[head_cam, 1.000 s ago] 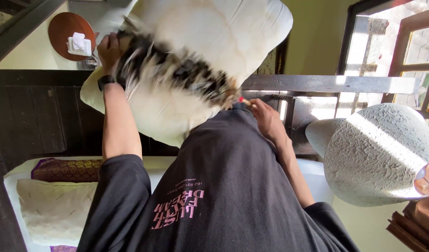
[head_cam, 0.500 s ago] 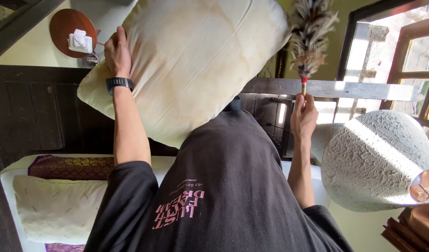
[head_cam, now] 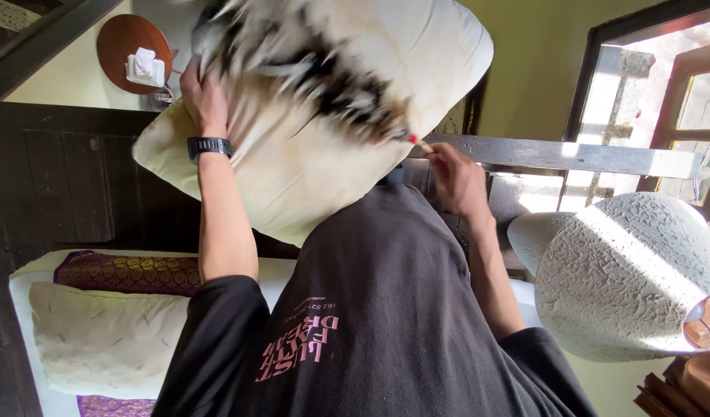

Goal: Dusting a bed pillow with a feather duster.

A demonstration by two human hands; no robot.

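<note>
Sunlit window (head_cam: 664,100), yellow wall (head_cam: 540,69), dark panelling (head_cam: 54,177).

feather duster (head_cam: 316,73): motion-blurred | pillow (head_cam: 293,162): top cut off (upper edge) | left hand (head_cam: 204,96): fingertips hidden

— Where does the view sit?
— One head camera, close above the person's dark shirt (head_cam: 386,309), facing down the body; it seems upside down.
— What fills it?
— The raised pillow (head_cam: 293,154), very near; the bed (head_cam: 30,309) shows at lower left.
</note>
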